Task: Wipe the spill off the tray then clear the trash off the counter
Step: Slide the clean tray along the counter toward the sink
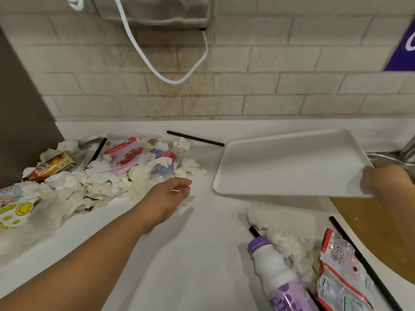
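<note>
1. The right hand [381, 182] grips the white tray [287, 162] by its near right corner, thumb on top and the rest of the fingers clamped underneath. The tray sits up off the desk [179, 254], a bit tilted, with its shadow showing below it.
2. The left hand [167, 196] reaches out over the middle of the desk, just beside the trash pile [89, 176]. Its fingers [184, 184] are loosely curled and slightly apart, holding nothing.
3. The pile takes up the back left of the desk: lots of crumpled tissues, a gold wrapper [50, 167], a pink packet [125, 156], a clear plastic bottle [164, 168] and a smiley-face bag [15, 212] at the far left edge.
4. A black straw [195, 138] lies near the wall, between the pile and the tray.
5. Near right of the desk: a white bottle with a purple cap [276, 272] lying on its side, a wad of tissue [285, 239] touching it, and a red-edged snack wrapper [341, 272] just beside that.
</note>
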The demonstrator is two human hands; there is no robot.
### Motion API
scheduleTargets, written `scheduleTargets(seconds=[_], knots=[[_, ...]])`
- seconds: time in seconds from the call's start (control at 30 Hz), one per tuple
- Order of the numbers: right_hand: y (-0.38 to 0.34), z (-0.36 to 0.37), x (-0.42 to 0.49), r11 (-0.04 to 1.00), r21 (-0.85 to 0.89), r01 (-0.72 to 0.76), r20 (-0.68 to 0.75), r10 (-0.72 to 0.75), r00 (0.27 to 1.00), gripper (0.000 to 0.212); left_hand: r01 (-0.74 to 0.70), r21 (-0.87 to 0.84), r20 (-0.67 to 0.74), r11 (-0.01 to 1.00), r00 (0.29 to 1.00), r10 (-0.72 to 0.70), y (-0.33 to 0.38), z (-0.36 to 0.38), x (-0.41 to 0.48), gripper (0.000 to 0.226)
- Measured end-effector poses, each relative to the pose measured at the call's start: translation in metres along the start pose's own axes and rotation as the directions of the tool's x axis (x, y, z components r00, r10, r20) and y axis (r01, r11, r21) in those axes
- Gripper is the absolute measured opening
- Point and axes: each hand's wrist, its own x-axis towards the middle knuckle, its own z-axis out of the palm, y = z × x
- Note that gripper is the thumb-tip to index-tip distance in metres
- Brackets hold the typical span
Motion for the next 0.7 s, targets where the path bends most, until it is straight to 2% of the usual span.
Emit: scheduleTargets(seconds=[0.07, 0.13, 0.2, 0.4, 0.57, 0.63, 0.7], knots=[[-0.002, 0.010, 0.000, 0.995, -0.093, 0.021, 0.067, -0.015, 0.998, 0.032, -0.060, 0.228, 0.008, 0.972, 0.998, 0.059, 0.001, 0.015, 0.013, 0.034], [-0.003, 0.022, 0.004, 0.995, -0.092, 0.050, 0.072, -0.043, 0.996, 0.033, -0.163, 0.458, 0.053, 0.874, 0.986, 0.156, 0.002, 0.031, 0.025, 0.044], [-0.005, 0.031, 0.012, 0.998, -0.061, 0.024, 0.092, -0.019, 0.996, 0.034, -0.232, 0.601, 0.111, 0.765, 0.972, 0.208, -0.001, 0.045, 0.037, 0.049], [-0.001, 0.060, 0.021, 0.978, -0.170, 0.123, 0.161, -0.096, 0.982, 0.036, -0.218, 0.745, 0.139, 0.631, 0.975, 0.172, -0.018, 0.058, 0.058, 0.046], [-0.002, 0.080, 0.022, 0.929, -0.313, 0.197, 0.309, -0.097, 0.946, 0.044, -0.141, 0.845, 0.053, 0.516, 0.982, 0.181, -0.015, 0.049, 0.067, 0.028], [-0.003, 0.084, 0.020, 0.890, -0.391, 0.236, 0.340, -0.099, 0.935, 0.052, -0.128, 0.859, 0.035, 0.495, 0.981, 0.193, -0.013, 0.046, 0.067, 0.025], [-0.003, 0.085, 0.020, 0.887, -0.391, 0.246, 0.337, -0.110, 0.935, 0.054, -0.140, 0.860, 0.034, 0.490, 0.975, 0.218, -0.015, 0.045, 0.066, 0.024]])
